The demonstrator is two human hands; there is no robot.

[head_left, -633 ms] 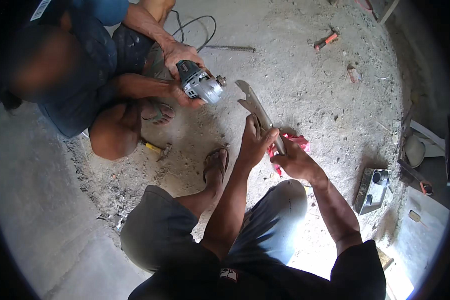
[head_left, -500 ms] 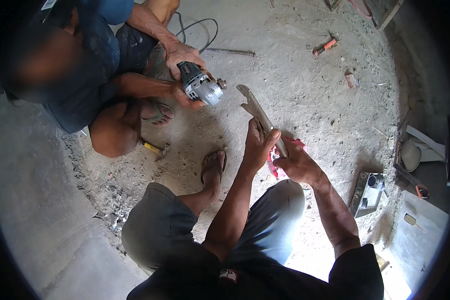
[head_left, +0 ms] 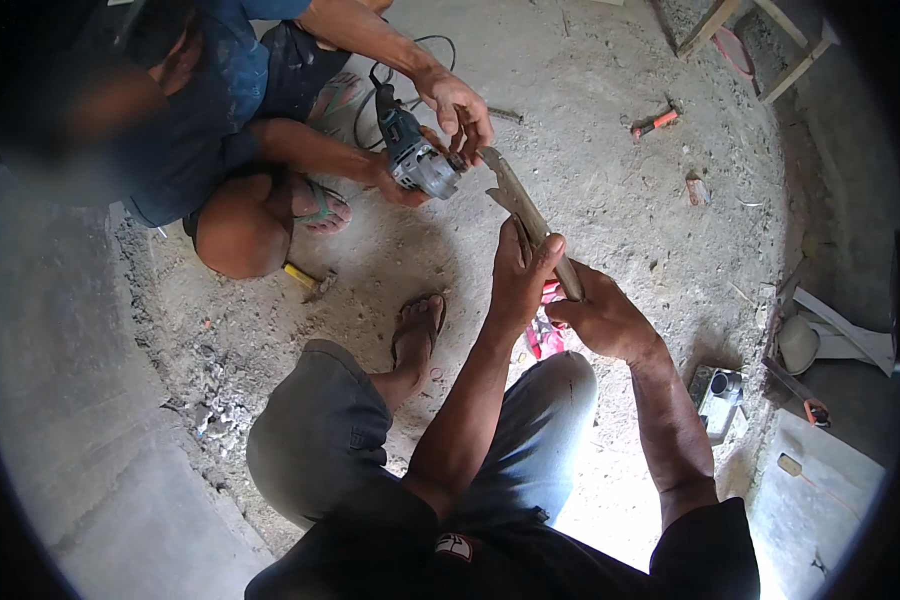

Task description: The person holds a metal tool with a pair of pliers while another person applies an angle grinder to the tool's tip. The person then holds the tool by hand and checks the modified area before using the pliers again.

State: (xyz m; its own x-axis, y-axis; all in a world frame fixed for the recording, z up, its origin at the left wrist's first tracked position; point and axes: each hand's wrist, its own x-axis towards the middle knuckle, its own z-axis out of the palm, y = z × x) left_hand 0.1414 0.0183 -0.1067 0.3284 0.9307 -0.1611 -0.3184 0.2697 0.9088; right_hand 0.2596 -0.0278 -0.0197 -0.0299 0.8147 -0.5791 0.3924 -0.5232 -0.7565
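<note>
My left hand (head_left: 520, 270) is closed round a long grey-brown forked piece (head_left: 522, 200), with the thumb pressed along its side. It looks like a split pipe; its exact kind I cannot make out. Two ragged, notched ends point away from me, up and to the left. At the near end, my right hand (head_left: 607, 315) grips the same piece, its fingers partly hidden. Just beyond the far tip, a co-worker holds an angle grinder (head_left: 415, 160) low in one hand. The co-worker's other hand (head_left: 457, 108) is by the grinder's spindle and close to the tip.
Behind my hands lies something red or pink (head_left: 544, 335), partly covered. On the rough concrete floor are an orange-handled hammer (head_left: 656, 124), a yellow-handled tool (head_left: 304, 278) and a grey metal tray-like item (head_left: 718, 405). A saw (head_left: 798, 392) leans at the right. A power cord (head_left: 448, 40) curls behind the grinder.
The co-worker's upper hand has left the grinder's body and reached to its spindle end, beside the forked piece's tip. The grinder has turned slightly. Both my hands keep their hold.
</note>
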